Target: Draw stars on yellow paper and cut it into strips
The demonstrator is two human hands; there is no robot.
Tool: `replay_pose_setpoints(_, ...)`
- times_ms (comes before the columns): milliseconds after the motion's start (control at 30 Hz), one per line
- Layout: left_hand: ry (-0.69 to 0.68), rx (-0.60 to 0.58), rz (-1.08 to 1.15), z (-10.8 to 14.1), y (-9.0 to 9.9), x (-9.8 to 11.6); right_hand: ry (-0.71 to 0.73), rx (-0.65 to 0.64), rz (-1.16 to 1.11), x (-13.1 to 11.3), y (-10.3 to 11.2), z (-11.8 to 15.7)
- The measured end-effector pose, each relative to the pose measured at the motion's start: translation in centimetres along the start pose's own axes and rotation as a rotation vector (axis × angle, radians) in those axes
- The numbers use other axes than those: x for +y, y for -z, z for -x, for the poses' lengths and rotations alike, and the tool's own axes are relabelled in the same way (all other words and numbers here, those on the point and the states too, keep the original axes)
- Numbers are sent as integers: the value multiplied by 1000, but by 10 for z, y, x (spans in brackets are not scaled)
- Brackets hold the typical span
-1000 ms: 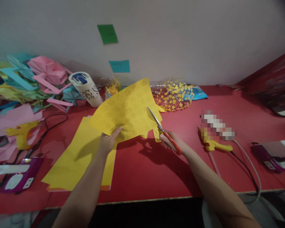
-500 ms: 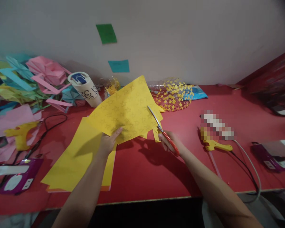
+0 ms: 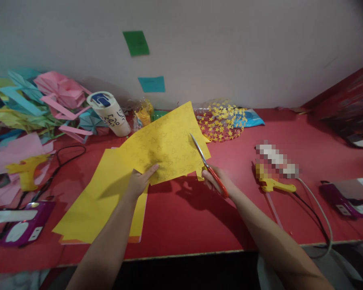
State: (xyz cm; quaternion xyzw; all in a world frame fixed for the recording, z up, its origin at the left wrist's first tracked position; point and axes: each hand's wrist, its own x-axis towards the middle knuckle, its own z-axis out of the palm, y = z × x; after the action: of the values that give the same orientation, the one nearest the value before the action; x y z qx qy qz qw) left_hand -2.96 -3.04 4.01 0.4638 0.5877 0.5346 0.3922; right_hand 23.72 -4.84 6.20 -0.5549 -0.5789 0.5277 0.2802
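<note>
A yellow sheet (image 3: 169,141) covered with drawn star outlines is held up at a tilt above the table. My left hand (image 3: 142,180) pinches its lower edge, thumb on top. Red-handled scissors (image 3: 216,179) are gripped in my right hand (image 3: 214,181), and their blades lie across the right part of the sheet. Below and to the left, a stack of yellow paper (image 3: 109,201) rests on the red table (image 3: 181,225). Small yellow pieces (image 3: 200,174) show under the sheet's right side.
Folded paper shapes (image 3: 60,92), a white tumbler (image 3: 109,112) and a star-patterned clear bag (image 3: 222,121) stand along the wall. Yellow glue guns (image 3: 27,173) (image 3: 275,185) with cords and purple boxes (image 3: 27,225) (image 3: 345,201) lie at both sides.
The held sheet has shifted slightly right and its top corner is lower. My left hand has moved a little right with it. Something green now shows behind the sheet.
</note>
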Motion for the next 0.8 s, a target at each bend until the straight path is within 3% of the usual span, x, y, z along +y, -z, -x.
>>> replay_pose_setpoints(267, 91, -32, 3, 4, -4, 10, -32, 32, -69, 6, -8, -1)
replay_pose_setpoints(467, 120, -33, -5, 3, -5, 4, -13, 50, -92, 3, -12, 0)
replay_pose_setpoints(800, 101, -80, 0, 10, -13, 7, -16, 66, -153, 12, -12, -4)
